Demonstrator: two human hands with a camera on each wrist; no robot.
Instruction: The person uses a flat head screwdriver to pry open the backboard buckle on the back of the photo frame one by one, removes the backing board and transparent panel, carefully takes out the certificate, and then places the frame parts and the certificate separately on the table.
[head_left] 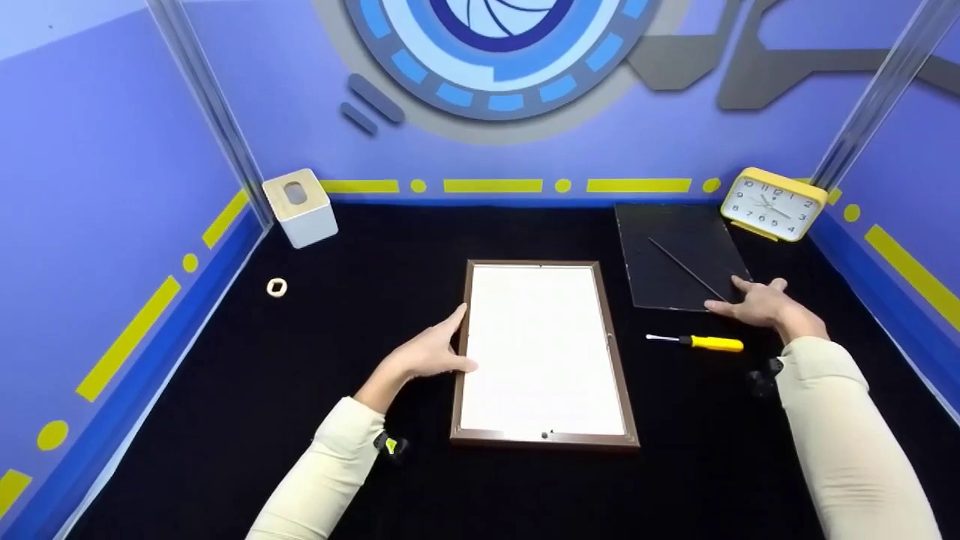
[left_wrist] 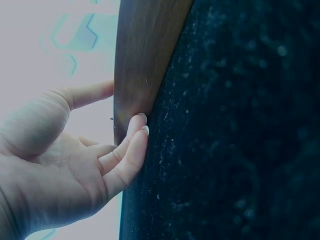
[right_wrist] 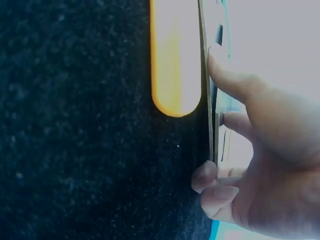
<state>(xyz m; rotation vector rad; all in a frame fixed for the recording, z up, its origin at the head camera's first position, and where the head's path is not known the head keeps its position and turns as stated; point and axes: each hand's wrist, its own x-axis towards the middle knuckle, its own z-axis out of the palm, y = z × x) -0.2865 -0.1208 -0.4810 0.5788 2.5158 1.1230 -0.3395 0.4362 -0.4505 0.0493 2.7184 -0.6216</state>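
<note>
A brown picture frame [head_left: 628, 416] lies face down with a white sheet [head_left: 536, 345] inside it and small dark clips on its rim. My left hand [head_left: 427, 351] holds its left side, thumb over the rim and fingertips against the outer side; the wooden side [left_wrist: 142, 55] shows close up in the left wrist view. At the near right corner of a black backing board [head_left: 660, 274], my right hand [head_left: 761, 304] grips the edge between thumb and fingers. A thin dark strip [head_left: 682, 264] runs slantwise across that board. The board's edge [right_wrist: 206, 75] appears thin in the right wrist view.
Just in front of the board lies a yellow-handled screwdriver [head_left: 716, 343], its tip pointing left. A yellow alarm clock [head_left: 776, 204] stands at the back right. To the left are a tissue box [head_left: 311, 225] and a small pale ring [head_left: 277, 287] on the black cloth.
</note>
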